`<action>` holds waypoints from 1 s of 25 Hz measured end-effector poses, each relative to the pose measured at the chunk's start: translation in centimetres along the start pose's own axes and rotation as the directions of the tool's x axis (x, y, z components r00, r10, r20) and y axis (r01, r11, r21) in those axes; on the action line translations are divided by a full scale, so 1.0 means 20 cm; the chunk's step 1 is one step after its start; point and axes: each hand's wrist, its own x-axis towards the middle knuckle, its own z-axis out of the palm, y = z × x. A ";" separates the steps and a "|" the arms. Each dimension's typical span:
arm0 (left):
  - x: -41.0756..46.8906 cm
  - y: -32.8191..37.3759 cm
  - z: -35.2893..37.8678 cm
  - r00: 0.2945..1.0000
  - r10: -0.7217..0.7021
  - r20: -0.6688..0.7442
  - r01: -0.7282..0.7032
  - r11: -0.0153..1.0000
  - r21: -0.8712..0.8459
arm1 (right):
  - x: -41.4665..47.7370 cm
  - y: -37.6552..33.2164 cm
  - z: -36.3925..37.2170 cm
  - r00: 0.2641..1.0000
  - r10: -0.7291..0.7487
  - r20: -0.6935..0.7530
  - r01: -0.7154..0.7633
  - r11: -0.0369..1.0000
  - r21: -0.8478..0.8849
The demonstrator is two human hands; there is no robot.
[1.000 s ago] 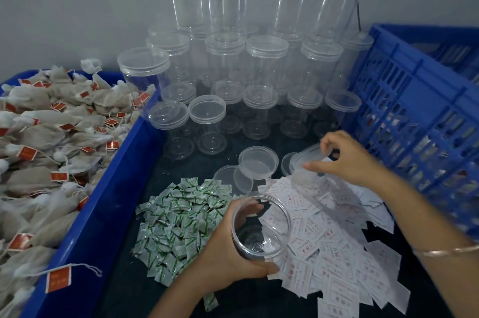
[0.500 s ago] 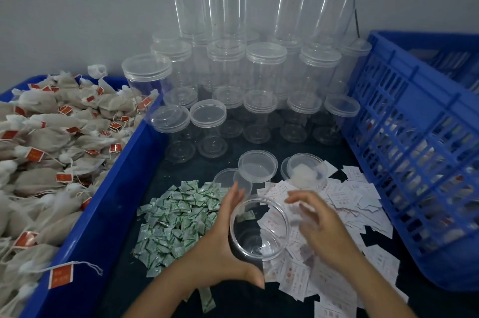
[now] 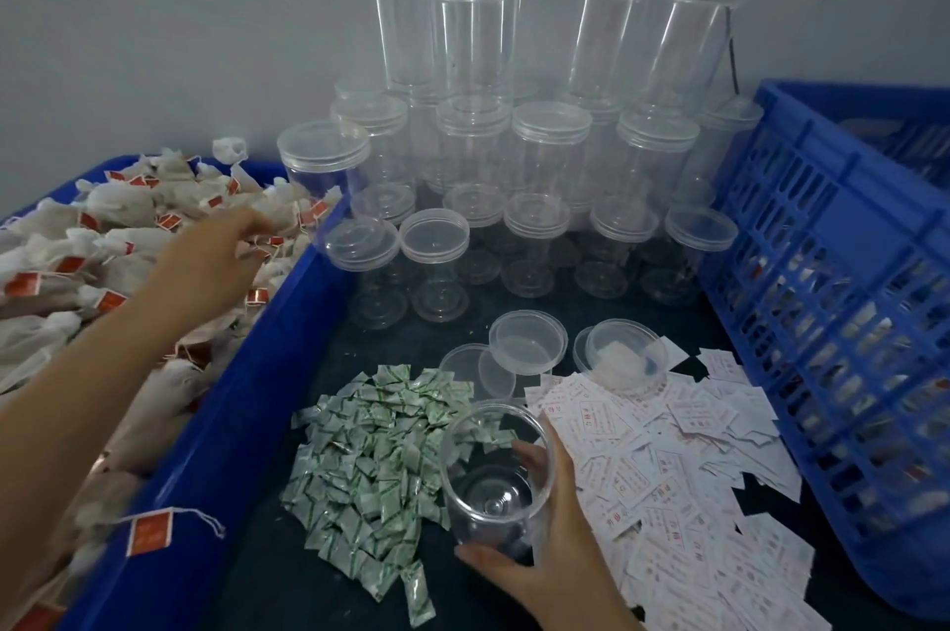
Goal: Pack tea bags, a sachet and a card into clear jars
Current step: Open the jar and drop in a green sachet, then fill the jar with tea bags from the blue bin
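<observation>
**Inspector:** On the left of the worktop, inside the shallow blue plastic tray (image 3: 288, 337), lies the heap of white fabric tea bags with red paper tags (image 3: 77, 244). The left hand (image 3: 216, 250) is stretched out over it.

**Clerk:** Its state?

**Inspector:** Blurred. The fingers point forward over the bags. I cannot tell whether they touch or hold one.

**Clerk:** And the jar?

**Inspector:** The open clear plastic jar (image 3: 493, 476) is low and central, with nothing seen inside. The right hand (image 3: 555, 543) grips it, thumb on the near wall and fingers curled round the right side. Its long axis stands near upright, with the mouth tipped toward the person.

**Clerk:** The governing relation?

**Inspector:** The tea bags lie left of the jar and farther back, beyond the tray's wall. The left hand is much the nearer to them. In my judgement a bag must travel right and back over that wall to the mouth.

**Clerk:** Other stock?

**Inspector:** Small green-and-white foil sachets (image 3: 370, 455) lie just left of the jar, and white printed paper cards (image 3: 668, 466) to its right.
</observation>
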 end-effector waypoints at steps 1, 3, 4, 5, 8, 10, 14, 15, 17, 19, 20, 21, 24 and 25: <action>0.02 -0.10 0.05 0.990 -0.085 0.109 0.071 0.989 0.128 | 0.01 0.01 0.03 0.998 -0.027 -0.055 0.027 1.000 -0.002; 0.00 -0.26 0.17 0.942 -0.145 0.302 0.023 0.927 0.375 | 0.03 0.02 0.07 0.986 -0.086 -0.144 0.079 0.995 -0.056; -0.02 -0.32 0.21 0.932 -0.148 0.330 -0.022 0.888 0.460 | 0.04 0.03 0.08 0.979 -0.105 -0.175 0.093 0.993 -0.075; -0.02 -0.35 0.23 0.940 -0.128 0.318 -0.045 0.874 0.484 | 0.04 0.04 0.09 0.974 -0.115 -0.195 0.099 0.991 -0.088; -0.02 -0.32 0.25 0.977 -0.087 0.195 0.011 0.931 0.365 | 0.05 0.06 0.09 0.971 -0.118 -0.207 0.101 0.991 -0.091; -0.02 -0.29 0.25 0.986 -0.113 0.123 0.070 0.946 0.315 | 0.05 0.06 0.09 0.971 -0.127 -0.204 0.111 0.990 -0.087; -0.03 -0.28 0.25 0.986 -0.112 0.127 0.063 0.938 0.342 | 0.06 0.06 0.09 0.972 -0.118 -0.203 0.102 0.991 -0.086; -0.02 -0.29 0.25 0.992 -0.098 0.076 0.067 0.940 0.335 | 0.06 0.06 0.09 0.973 -0.115 -0.200 0.099 0.991 -0.087; -0.01 -0.30 0.23 0.994 -0.051 -0.095 0.080 0.940 0.331 | 0.06 0.05 0.08 0.973 -0.117 -0.198 0.102 0.991 -0.083; -0.03 -0.26 0.19 0.960 -0.080 -0.270 0.109 0.990 0.092 | 0.06 0.05 0.08 0.971 -0.127 -0.205 0.114 0.991 -0.073; -0.04 -0.21 0.15 0.947 -0.112 -0.301 0.082 0.991 -0.110 | 0.06 0.04 0.08 0.969 -0.133 -0.210 0.120 0.990 -0.072; -0.06 -0.14 0.12 0.950 -0.121 -0.287 0.036 0.958 -0.285 | 0.06 0.04 0.08 0.968 -0.135 -0.212 0.121 0.990 -0.075; -0.19 0.16 0.01 0.982 0.041 -0.184 -0.138 0.823 -0.551 | 0.06 0.04 0.09 0.966 -0.137 -0.219 0.120 0.989 -0.087; -0.25 0.28 -0.02 0.983 0.121 -0.140 -0.182 0.759 -0.626 | 0.06 0.04 0.09 0.967 -0.132 -0.220 0.115 0.990 -0.084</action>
